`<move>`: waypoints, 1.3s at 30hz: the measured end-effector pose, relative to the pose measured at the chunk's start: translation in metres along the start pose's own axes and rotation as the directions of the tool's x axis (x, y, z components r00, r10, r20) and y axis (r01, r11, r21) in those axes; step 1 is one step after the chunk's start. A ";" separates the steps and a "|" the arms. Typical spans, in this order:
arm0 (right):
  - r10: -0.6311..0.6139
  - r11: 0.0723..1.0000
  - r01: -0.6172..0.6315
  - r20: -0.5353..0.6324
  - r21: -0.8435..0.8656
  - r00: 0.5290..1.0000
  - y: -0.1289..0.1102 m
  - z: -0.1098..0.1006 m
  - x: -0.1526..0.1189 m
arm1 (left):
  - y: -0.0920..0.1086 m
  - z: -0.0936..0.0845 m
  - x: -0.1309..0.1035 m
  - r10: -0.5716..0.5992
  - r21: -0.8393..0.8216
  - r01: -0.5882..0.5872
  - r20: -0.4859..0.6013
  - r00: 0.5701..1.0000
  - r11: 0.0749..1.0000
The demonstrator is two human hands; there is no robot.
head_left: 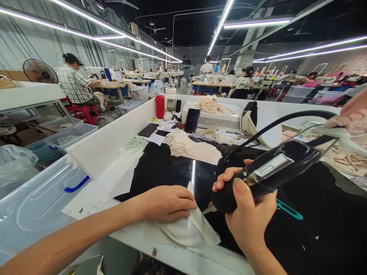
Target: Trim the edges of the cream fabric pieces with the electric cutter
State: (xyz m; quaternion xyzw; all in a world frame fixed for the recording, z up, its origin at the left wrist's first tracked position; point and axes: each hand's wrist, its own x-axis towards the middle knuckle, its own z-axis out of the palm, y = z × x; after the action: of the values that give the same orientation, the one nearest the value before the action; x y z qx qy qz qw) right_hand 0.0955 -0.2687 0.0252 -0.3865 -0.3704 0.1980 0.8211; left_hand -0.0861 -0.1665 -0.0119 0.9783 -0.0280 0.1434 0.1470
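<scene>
My left hand (pixel 169 203) lies flat with its fingers stretched over a cream fabric piece (pixel 186 231) at the table's front edge. A pale strip runs along that piece, by the fingertips. My right hand (pixel 249 206) is wrapped round a black handheld tool (pixel 272 168) with a silver panel and a black cable, held above the glossy black table surface (pixel 323 214). Beyond my hands lies a stack of cream fabric pieces (pixel 195 148). A teal tool (pixel 289 210) rests on the black surface, partly behind my right hand.
Another person's hand (pixel 354 110) holds pale material at the right edge. Two phones, one a black phone (pixel 148 130), a red cup (pixel 160 107) and a white vented box (pixel 218 118) stand farther back. A clear plastic bin (pixel 37 217) is at left.
</scene>
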 end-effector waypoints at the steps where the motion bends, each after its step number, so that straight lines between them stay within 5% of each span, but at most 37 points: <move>1: -0.001 1.000 0.001 0.003 -0.004 1.000 0.000 0.000 0.000 | 0.000 -0.002 -0.001 -0.001 -0.003 0.001 0.012 1.000 1.000; 39: -0.046 0.998 0.045 -0.032 -0.044 0.998 0.016 0.019 0.012 | 0.003 0.004 -0.007 -0.097 0.066 0.097 -0.015 0.995 0.993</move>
State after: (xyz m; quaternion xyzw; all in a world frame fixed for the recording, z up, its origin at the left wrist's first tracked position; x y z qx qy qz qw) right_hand 0.0883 -0.2419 0.0261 -0.3991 -0.3698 0.1648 0.8227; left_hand -0.0922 -0.1699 -0.0164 0.9820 0.0253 0.1429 0.1212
